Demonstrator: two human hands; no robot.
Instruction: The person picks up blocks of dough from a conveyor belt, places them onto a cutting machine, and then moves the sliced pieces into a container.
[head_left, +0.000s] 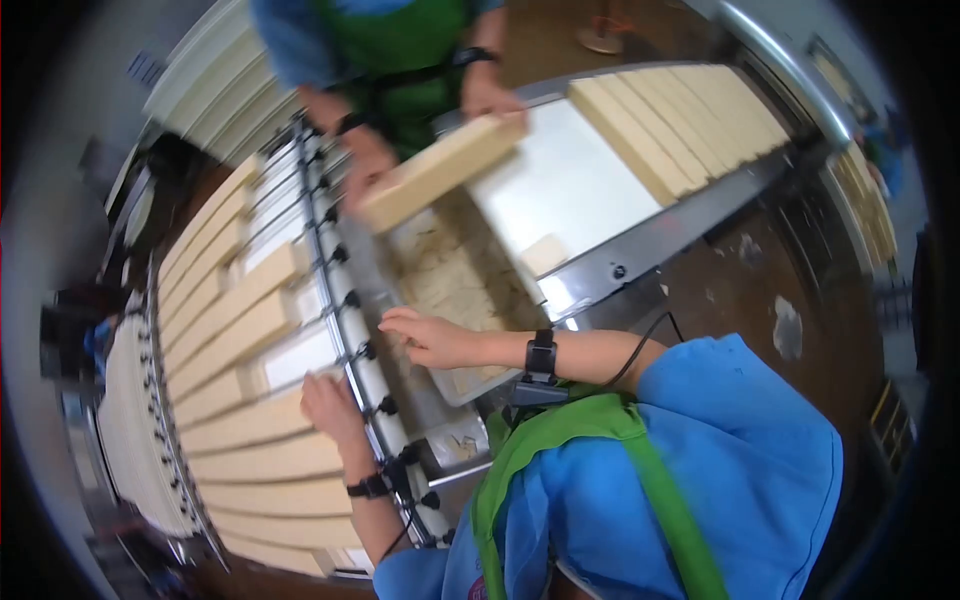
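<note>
Right now your left hand sits on the right-hand end of a pale plank lying on the roller bed. I cannot tell whether its fingers are hooked over that end or just pressed flat on it. Your right hand is spread, fingers apart and holding nothing, at the near edge of the scrap tray just right of the rollers. More planks lie side by side on the bed, both nearer and farther than yours.

On the far side a co-worker holds another board tilted above the tray, one hand toward its left end and the other at its right. Right of them a steel table carries a row of boards and one small block.

The main risk, as I judge it, is your spread right hand. It lies in the line of that tilted board, so a drop or swing toward you could catch your fingers against the tray edge. Your left hand is close to the knobs on the roller rail, and a shifting plank could pinch it there. Pushing the plank from one end only could skew it against its neighbours and jam the row.
</note>
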